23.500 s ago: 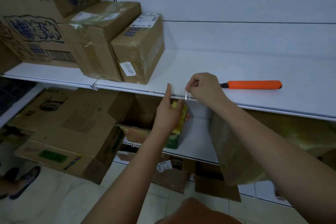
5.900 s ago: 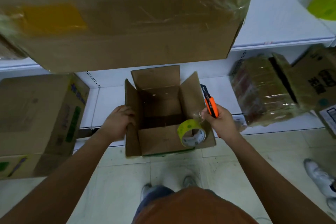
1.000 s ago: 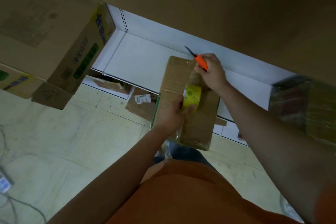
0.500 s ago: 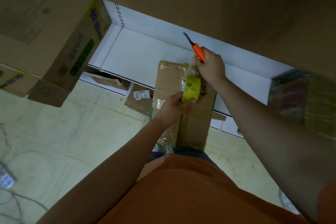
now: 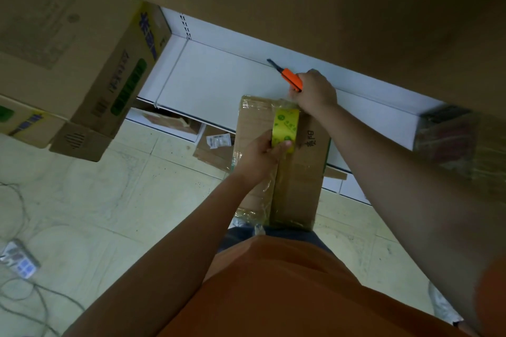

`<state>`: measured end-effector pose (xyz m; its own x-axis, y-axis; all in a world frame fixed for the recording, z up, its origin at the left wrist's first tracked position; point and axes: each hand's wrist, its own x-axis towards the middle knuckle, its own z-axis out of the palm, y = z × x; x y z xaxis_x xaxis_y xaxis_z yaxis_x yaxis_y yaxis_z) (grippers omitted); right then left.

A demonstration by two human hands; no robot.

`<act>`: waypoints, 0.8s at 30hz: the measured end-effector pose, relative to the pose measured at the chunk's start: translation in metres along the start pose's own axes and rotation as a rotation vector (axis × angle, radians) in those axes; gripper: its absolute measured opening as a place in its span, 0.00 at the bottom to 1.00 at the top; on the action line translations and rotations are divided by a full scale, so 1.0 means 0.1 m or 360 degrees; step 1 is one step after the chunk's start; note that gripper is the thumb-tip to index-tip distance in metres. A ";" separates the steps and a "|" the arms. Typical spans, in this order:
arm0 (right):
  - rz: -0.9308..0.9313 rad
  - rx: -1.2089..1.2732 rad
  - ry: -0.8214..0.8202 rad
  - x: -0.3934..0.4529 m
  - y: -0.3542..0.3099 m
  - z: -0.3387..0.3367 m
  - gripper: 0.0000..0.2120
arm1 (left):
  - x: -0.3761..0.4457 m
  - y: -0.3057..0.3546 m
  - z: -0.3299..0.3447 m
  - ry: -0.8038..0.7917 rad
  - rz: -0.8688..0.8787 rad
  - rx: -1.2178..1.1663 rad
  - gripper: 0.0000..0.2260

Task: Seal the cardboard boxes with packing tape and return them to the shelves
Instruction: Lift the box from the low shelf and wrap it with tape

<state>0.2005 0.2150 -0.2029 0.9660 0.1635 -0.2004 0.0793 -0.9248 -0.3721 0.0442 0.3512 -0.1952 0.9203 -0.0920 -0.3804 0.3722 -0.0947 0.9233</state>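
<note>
On box (image 5: 298, 172): tape roll (image 5: 285, 126) pulled nearer; cutter (image 5: 292, 79) raised.

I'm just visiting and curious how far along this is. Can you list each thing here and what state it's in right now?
Cardboard box: flaps closed, tape along its middle seam.
Tape roll: standing on the box top, held by the left hand.
Utility knife: orange, blade out, gripped in the right hand at the box's far end.
Shelf: white, bare where visible behind the box.
Printed box: closed, at the left.
</note>
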 end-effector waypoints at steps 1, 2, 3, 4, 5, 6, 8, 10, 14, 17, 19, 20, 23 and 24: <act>0.0031 -0.0076 -0.0070 0.02 -0.02 0.00 0.04 | 0.00 0.00 0.00 -0.0016 -0.0004 0.0012 0.02; 0.0057 -0.0145 -0.0124 0.03 -0.04 -0.01 0.03 | 0.00 -0.01 0.01 -0.0030 -0.0003 0.0019 0.02; 0.0070 -0.0223 -0.0158 0.05 -0.06 -0.01 0.03 | 0.00 -0.01 0.02 -0.0045 0.0000 0.0017 0.02; 0.0065 -0.0321 -0.0169 0.06 -0.08 -0.01 0.06 | 0.00 -0.02 0.02 -0.0058 -0.0003 0.0012 0.03; 0.0064 -0.0415 -0.0169 0.05 -0.10 -0.02 0.09 | 0.00 -0.03 0.03 -0.0072 -0.0005 0.0008 0.03; 0.0060 -0.0468 -0.0147 0.04 -0.10 -0.02 0.12 | 0.00 -0.03 0.04 -0.0076 -0.0012 0.0010 0.05; 0.0046 -0.0423 -0.0033 0.00 -0.06 -0.02 0.12 | -0.01 -0.04 0.05 -0.0082 -0.0026 0.0015 0.07; 0.0029 -0.0219 0.0142 -0.08 0.01 -0.04 0.11 | 0.01 -0.05 0.05 -0.0092 -0.0044 0.0010 0.08; -0.0190 0.0186 -0.0053 -0.22 0.12 -0.11 0.15 | 0.01 -0.09 0.03 -0.0097 -0.0060 0.0041 0.07; -0.0256 0.0140 -0.0220 -0.24 0.14 -0.05 0.18 | -0.01 -0.07 0.03 -0.0117 -0.0081 0.0058 0.03; -0.0243 -0.0005 -0.0174 -0.22 0.15 0.00 0.16 | -0.04 -0.05 0.04 -0.0061 -0.0094 0.0056 0.02; -0.0231 -0.0104 -0.0128 -0.22 0.15 0.02 0.13 | -0.08 -0.06 0.04 -0.0037 -0.0115 0.0085 0.02; -0.0149 -0.0257 0.0090 -0.21 0.13 0.10 0.07 | -0.32 -0.17 0.01 0.0008 -0.0237 0.0224 0.08; -0.0127 -0.0272 0.0148 -0.21 0.11 0.14 0.07 | -0.41 -0.21 0.00 0.0005 -0.0267 0.0235 0.08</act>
<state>0.1775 0.2059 -0.2153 0.9729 0.2133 -0.0893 0.1893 -0.9564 -0.2226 -0.0010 0.3570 -0.1994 0.8473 -0.0596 -0.5277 0.4986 -0.2528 0.8292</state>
